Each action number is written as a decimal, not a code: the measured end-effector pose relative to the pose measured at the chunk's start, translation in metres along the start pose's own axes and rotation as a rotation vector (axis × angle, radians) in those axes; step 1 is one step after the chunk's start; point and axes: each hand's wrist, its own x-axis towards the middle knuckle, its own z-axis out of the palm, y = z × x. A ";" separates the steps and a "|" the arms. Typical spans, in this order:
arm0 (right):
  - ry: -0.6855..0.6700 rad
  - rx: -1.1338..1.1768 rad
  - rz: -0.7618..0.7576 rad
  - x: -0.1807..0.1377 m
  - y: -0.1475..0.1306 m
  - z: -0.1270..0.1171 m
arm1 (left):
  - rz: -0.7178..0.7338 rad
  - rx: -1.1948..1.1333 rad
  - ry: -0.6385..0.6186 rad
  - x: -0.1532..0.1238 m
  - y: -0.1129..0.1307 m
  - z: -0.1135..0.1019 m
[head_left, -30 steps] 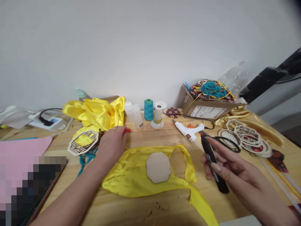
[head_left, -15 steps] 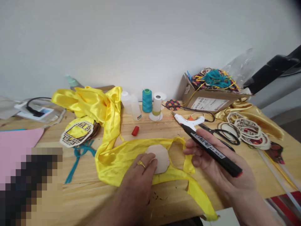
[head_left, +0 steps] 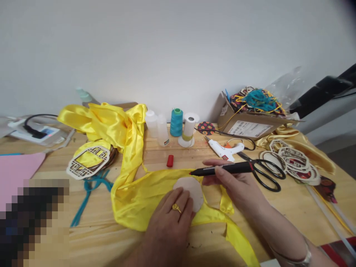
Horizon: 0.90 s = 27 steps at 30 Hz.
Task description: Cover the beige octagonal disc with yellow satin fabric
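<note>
My left hand point(head_left: 176, 215), fingers laid flat, presses on a pale, rounded cardboard template point(head_left: 194, 187). Under the template lies yellow satin fabric point(head_left: 139, 202), spread over the table; its inner edge is cut out at the right. In my right hand point(head_left: 236, 185) is a black marker pen point(head_left: 225, 169), held nearly level. The pen's uncapped red tip points left and hovers near the template's upper edge. A red pen cap point(head_left: 170, 161) lies on the wood behind the fabric. My left fingertips hide part of the template.
Black-handled scissors point(head_left: 268, 174) and a white glue gun point(head_left: 224, 148) lie right. Behind stand a teal thread cone point(head_left: 176, 122), a white spool point(head_left: 189, 128), plastic bottles point(head_left: 162, 129) and a cardboard box point(head_left: 250, 122). Wooden lattice pieces lie left point(head_left: 80, 172) and right point(head_left: 292, 155).
My right hand has swung the marker from slanting down to the right to nearly level, bringing its tip left and down toward the template. The left hand stays on the template.
</note>
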 end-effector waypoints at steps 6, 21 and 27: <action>-0.191 -0.078 0.063 0.025 -0.004 0.005 | 0.001 0.022 0.004 -0.001 0.000 0.004; -0.086 0.024 -0.183 0.041 0.002 -0.011 | -0.020 0.024 0.034 -0.003 0.000 0.004; -0.161 0.292 0.008 0.014 0.007 -0.004 | -0.033 0.023 0.052 -0.001 0.001 0.006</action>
